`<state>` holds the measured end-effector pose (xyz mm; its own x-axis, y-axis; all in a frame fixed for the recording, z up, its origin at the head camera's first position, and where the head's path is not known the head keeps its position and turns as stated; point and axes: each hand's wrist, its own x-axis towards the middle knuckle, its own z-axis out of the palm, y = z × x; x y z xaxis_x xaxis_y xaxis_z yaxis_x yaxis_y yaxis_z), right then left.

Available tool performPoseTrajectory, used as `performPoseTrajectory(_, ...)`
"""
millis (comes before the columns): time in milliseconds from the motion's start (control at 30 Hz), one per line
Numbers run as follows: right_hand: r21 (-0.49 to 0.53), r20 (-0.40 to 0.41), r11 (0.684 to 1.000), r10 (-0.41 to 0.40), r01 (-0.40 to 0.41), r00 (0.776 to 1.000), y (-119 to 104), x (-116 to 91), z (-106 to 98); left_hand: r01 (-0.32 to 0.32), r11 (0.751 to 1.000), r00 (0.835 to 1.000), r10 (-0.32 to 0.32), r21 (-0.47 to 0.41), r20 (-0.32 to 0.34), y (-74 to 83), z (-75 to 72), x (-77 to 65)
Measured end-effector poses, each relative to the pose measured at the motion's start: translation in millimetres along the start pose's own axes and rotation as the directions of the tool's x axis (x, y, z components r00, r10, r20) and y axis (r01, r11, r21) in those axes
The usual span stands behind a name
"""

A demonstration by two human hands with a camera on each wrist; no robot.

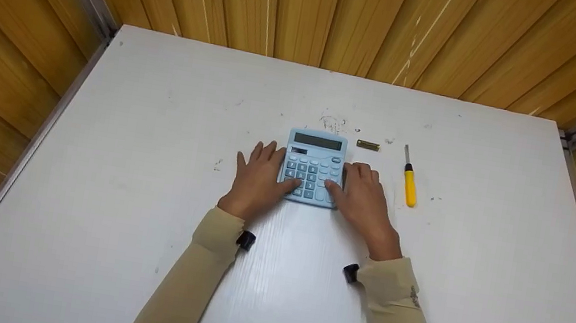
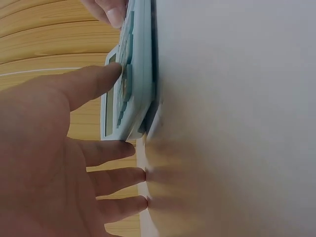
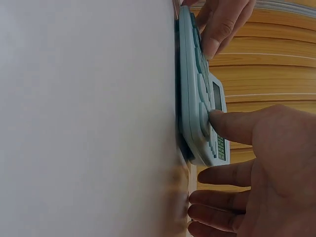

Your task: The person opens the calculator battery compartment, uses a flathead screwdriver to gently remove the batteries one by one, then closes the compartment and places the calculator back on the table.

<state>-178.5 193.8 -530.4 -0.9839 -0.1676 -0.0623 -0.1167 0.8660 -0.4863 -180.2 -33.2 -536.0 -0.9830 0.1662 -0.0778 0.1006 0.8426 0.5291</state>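
A light blue calculator [image 1: 318,153] lies face up on the white table [image 1: 142,208], its display at the far end. My left hand [image 1: 257,182] is at its left side, thumb touching the lower keys. In the left wrist view that hand's fingers [image 2: 116,175] stretch out beside the calculator, their tips at the tabletop. On the other side my right hand [image 1: 365,201] has its thumb on the right-hand keys. The right wrist view shows its fingers [image 3: 222,200] extended past the calculator's edge, and digit-like marks on part of the display.
A screwdriver [image 1: 409,185] with a yellow handle lies to the right of my right hand. Beyond that hand is a small gold and dark cylinder [image 1: 368,145], like a battery. Wood-look panels [image 1: 301,7] wall in the table at the back and sides.
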Motion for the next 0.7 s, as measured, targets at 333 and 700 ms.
performPoseTrajectory(333, -0.019, 0.007, 1.000, 0.013, -0.013, 1.000, -4.9, 0.8, -0.4, -0.002, 1.000, 1.000, 0.002, -0.013, -0.011, 0.9, -0.2, -3.3)
performPoseTrajectory(700, -0.050, 0.036, 0.999, 0.011, -0.009, 0.999, -9.1, 6.6, -1.6, 0.000, 1.000, 1.000, 0.000, -0.025, -0.008, -2.9, -0.4, -0.9)
